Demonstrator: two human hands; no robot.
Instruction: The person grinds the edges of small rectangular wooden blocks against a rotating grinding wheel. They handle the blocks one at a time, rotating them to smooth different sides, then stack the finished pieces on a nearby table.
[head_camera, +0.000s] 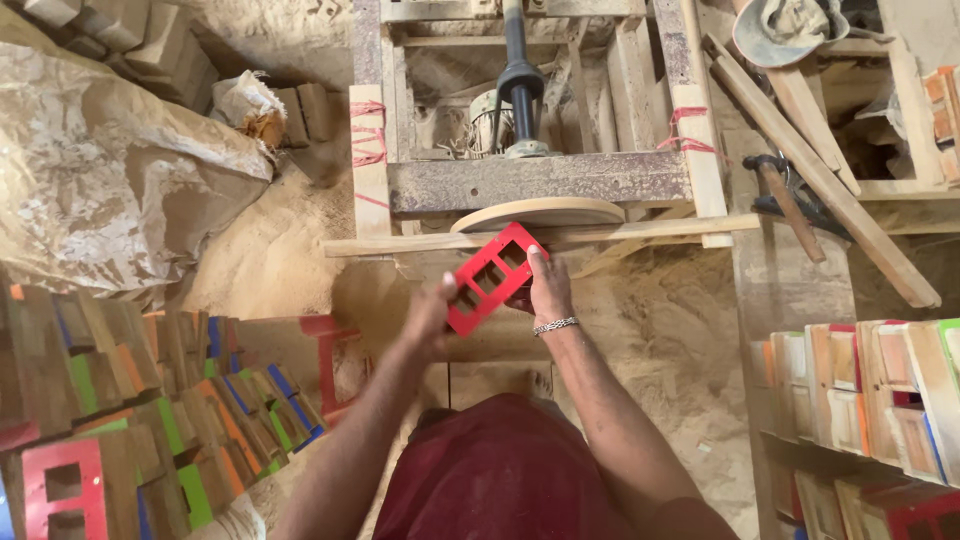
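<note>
Both hands' fingers (537, 262) (left (430, 315), right (548, 290)) clamp 1 red frame (492, 277) against disc (540, 213).

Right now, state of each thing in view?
red wooden frame: held in both hands, tilted, top edge at the sanding disc
left hand: grip closed on the frame's lower left edge
right hand: grip closed on the frame's right side
sanding disc: seen edge-on; spinning or not, cannot tell
hammer: lying on the bench, untouched
painted blocks: piled at left
</note>
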